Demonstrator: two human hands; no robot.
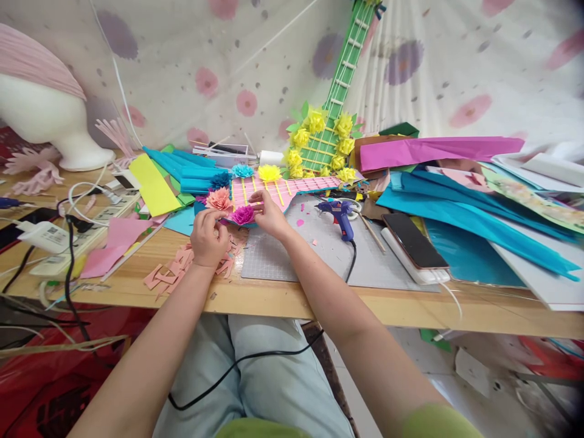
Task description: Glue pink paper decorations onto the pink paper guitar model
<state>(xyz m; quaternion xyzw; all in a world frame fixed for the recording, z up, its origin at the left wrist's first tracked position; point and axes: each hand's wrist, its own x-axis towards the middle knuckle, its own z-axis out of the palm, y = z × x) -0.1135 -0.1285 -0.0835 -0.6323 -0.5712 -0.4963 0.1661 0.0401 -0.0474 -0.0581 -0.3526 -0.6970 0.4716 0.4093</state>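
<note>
Wooden desk, cluttered. Grey cutting mat near its middle. Pink paper guitar lying flat at the mat's far left corner, paper flowers along its edge. Blue glue gun resting on mat, just right. Left hand and right hand together at the magenta paper flower on the guitar's near edge; right grip clamped on it, left grip curled closed beside, contact unclear.

- The left hand and the right hand both pinch a magenta paper flower on the pink paper guitar.
- A blue glue gun lies on the grey cutting mat, just right of the hands.
- A phone lies near the table's front edge.
- Pink paper scraps lie under the left hand.
</note>
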